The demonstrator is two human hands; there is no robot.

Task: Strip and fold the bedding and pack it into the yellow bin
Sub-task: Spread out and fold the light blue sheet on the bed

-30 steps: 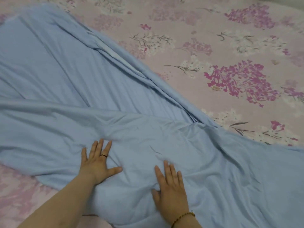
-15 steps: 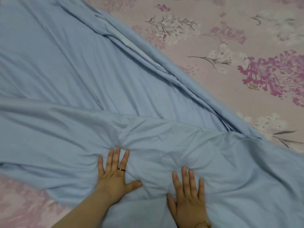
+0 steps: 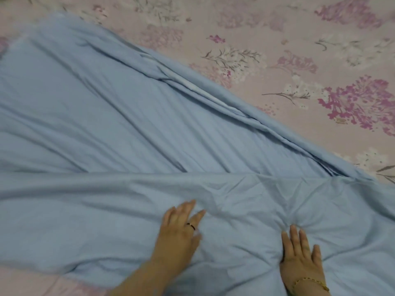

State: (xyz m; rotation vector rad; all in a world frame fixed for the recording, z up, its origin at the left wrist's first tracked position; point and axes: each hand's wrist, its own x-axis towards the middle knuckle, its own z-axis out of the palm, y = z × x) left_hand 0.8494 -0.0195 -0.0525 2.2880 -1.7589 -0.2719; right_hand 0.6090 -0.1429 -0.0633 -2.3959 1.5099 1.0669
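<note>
Your left hand (image 3: 178, 231) and right hand (image 3: 300, 256) lie flat with fingers straight, pressing the blue sheet (image 3: 119, 124) at lower centre. The sheet spreads across the floral bed (image 3: 299, 50) from upper left to lower right.

Two hand grips (image 3: 179, 229) (image 3: 301, 256), one blue sheet (image 3: 106, 124), one floral sheet (image 3: 299, 28), one ring (image 3: 190, 226)

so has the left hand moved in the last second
Yes. The left hand has slid forward on the blue sheet; its fingertips sit nearer the horizontal fold line than before.
</note>
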